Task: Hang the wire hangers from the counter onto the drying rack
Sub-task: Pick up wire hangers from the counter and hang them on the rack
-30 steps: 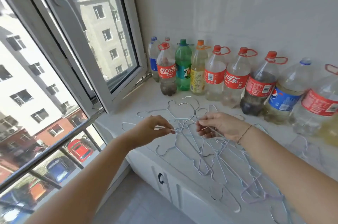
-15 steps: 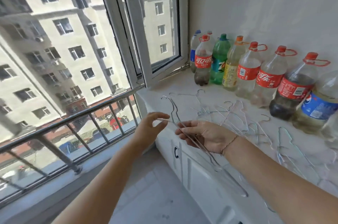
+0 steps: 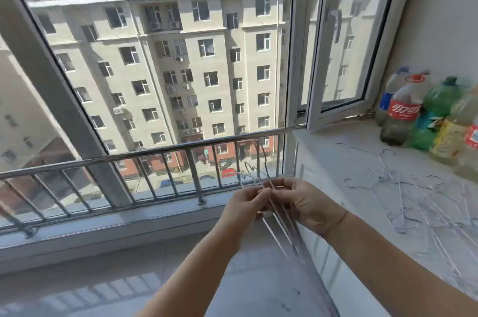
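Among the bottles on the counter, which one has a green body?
The green bottle, standing between the red-labelled cola bottle and the yellow-labelled bottle. Its whole body and cap are green; no other bottle there is green.

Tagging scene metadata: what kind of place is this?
Likely an enclosed apartment balcony, several floors up: window guard rail facing an apartment block, white counter with wire hangers and drink bottles.

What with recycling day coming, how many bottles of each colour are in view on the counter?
Red-label: 2, the cola bottle and the cut-off bottle at the right edge
Blue-label bottle: 1
Green bottle: 1
Yellow-label bottle: 1
Total: 5
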Tool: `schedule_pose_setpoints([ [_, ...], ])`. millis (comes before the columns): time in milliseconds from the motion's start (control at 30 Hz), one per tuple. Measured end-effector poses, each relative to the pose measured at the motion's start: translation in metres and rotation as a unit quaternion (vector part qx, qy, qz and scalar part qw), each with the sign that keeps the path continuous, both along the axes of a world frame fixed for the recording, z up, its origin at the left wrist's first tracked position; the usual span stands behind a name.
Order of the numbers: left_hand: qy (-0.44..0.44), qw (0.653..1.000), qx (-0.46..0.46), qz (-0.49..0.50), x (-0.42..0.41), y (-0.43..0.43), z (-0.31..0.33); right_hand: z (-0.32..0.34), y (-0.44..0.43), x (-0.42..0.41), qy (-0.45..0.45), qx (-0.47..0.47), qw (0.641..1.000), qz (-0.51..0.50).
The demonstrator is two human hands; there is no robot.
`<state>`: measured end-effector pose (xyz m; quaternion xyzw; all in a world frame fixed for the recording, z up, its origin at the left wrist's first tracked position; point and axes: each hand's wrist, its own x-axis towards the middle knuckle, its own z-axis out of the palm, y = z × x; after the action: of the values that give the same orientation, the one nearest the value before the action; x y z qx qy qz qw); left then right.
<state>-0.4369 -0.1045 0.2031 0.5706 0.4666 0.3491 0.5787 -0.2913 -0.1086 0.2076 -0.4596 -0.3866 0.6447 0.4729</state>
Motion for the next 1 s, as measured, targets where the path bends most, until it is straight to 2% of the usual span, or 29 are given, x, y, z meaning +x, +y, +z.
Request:
schedule_pose_setpoints([
  [233, -0.101, 0.987, -0.049, 0.113, -0.166, -0.050, 0.027, 0.032, -0.033, -0.171, 0.021, 0.031, 0.995, 0.090],
  [467, -0.150, 0.965, -0.030, 0.213, -0.343, -0.096, 0.071, 0.058, -0.048, -0.334, 0.085, 0.035, 0.985, 0.147],
  [700, -0.115, 0.948, 0.009, 0.298, -0.495, -0.127, 0.105, 0.089, -0.049, -0.483, 0.104, 0.047, 0.965, 0.235],
  [900, -0.141, 0.913, 0.038, 0.382, -0.610, -0.139, 0.126, 0.100, -0.029, -0.604, 0.100, 0.061, 0.946, 0.303],
  [1000, -0.123, 0.893, 0.044, 0.431, -0.665, -0.136, 0.135, 0.104, -0.011, -0.669, 0.107, 0.061, 0.938, 0.325],
])
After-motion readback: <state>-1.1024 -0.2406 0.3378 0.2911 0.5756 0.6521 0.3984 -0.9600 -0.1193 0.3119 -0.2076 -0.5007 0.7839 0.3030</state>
